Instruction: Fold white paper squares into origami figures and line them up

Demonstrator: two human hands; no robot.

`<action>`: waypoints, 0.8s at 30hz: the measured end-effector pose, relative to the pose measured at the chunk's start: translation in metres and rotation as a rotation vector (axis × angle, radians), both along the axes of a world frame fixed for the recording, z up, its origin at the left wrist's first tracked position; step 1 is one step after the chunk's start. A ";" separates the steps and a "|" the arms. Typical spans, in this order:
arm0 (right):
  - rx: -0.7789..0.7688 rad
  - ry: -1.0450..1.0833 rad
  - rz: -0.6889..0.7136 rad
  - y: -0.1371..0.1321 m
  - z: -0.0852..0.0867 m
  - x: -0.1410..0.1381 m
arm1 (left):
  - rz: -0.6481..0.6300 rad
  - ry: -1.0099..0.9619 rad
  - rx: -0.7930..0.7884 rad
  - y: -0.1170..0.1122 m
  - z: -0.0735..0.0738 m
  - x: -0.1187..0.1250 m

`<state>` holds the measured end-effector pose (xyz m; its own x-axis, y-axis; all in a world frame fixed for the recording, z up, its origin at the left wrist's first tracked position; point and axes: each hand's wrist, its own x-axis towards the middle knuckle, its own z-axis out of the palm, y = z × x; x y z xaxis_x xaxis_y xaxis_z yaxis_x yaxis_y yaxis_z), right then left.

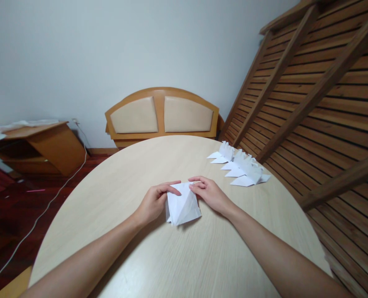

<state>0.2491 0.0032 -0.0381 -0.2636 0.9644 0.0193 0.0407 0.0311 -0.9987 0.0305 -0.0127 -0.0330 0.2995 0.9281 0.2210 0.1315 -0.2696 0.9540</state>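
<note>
A white sheet of folded paper (pixel 184 207), roughly square with creases and loose layers at its lower edge, is held between both hands over the middle of the table. My left hand (pixel 159 198) grips its upper left side, thumb lying on the front face and fingers behind. At the upper right corner, my right hand (pixel 207 192) pinches the paper between thumb and fingers. Several finished-looking folded white paper pieces (pixel 242 171) with pointed tips stand in a row farther off to the right, apart from both hands.
The round pale wooden table (pixel 124 248) spans the foreground. Behind it is a headboard (pixel 160 111) with cream panels against the wall. A slatted wooden frame (pixel 326 103) leans along the right. At left stand a low wooden cabinet (pixel 62 149) and a white cable (pixel 51 203) on the floor.
</note>
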 end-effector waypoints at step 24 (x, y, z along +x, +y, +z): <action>0.580 -0.864 0.237 -0.025 -0.003 -0.013 | 0.101 0.445 0.268 0.019 -0.028 -0.010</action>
